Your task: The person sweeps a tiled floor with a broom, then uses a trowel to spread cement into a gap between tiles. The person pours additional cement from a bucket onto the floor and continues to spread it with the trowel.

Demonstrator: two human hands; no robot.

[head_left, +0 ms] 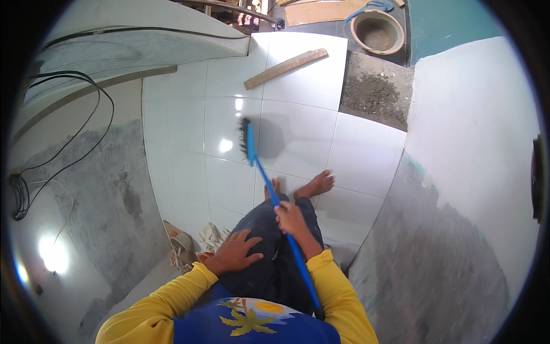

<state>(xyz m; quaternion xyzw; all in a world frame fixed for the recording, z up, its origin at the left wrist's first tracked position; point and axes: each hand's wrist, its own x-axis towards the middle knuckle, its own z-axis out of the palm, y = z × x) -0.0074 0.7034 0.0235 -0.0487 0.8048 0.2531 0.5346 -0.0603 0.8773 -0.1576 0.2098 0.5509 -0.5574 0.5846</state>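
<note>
A long-handled broom point(250, 142) with a blue head and dark bristles reaches out over the white floor tiles point(298, 129). My right hand point(290, 219) is wrapped round its blue handle point(269, 183), and the handle's lower end runs back beside my right arm. Fingers spread, my left hand point(236, 253) rests on my dark trousers at the thigh and holds nothing. The bristles point to the left, over or on a tile; whether they touch it I cannot tell.
A wooden plank point(285, 69) lies across the far tiles. Beyond it, a rough patch of grey mortar point(375, 94) sits beside a round basin point(377, 32). Black cables point(86, 74) hang along the left wall. Cloths and a container point(182, 246) stand near my left side.
</note>
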